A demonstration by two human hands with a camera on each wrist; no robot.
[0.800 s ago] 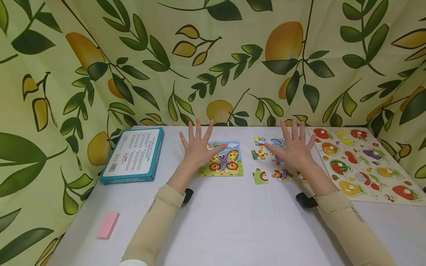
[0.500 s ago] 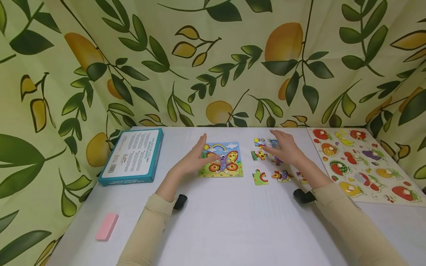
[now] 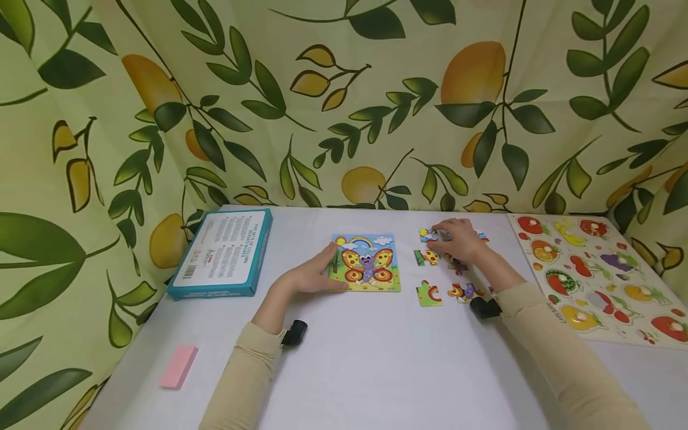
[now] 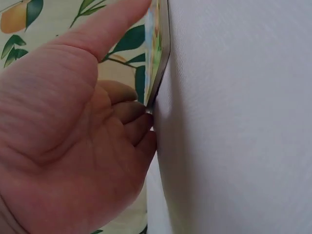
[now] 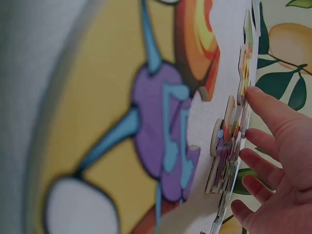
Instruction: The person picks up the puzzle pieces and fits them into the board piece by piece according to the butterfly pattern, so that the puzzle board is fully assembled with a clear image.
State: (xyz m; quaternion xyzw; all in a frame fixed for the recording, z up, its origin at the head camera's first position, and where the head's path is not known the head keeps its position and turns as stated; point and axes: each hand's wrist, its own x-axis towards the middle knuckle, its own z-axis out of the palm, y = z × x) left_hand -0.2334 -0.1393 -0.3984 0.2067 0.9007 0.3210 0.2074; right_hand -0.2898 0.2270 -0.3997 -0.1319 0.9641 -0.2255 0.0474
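Observation:
In the head view, a square butterfly puzzle board (image 3: 367,263) lies left of several loose jigsaw pieces. My left hand (image 3: 307,276) holds its left side, fingertips at the left edge and thumb at the lower corner. The left wrist view shows that thumb (image 4: 109,29) reaching over the board's edge (image 4: 158,58). Over the back row of pieces, my right hand (image 3: 459,240) has thumb and fingers parted around a sun-and-cloud jigsaw piece (image 3: 424,235). Its fingertips are right at the pieces in the right wrist view. A green jigsaw piece (image 3: 429,294) lies in the front row.
A teal-edged box (image 3: 220,254) lies at the back left, with a pink block (image 3: 179,366) nearer the front. At right is a fruit picture board (image 3: 602,275). A leaf-patterned curtain (image 3: 322,119) hangs behind the white table (image 3: 387,364).
Both hands, earlier spread above the table, have come down. The left has taken hold of the butterfly board's left side; the right has reached the back row of pieces. The view has shifted slightly.

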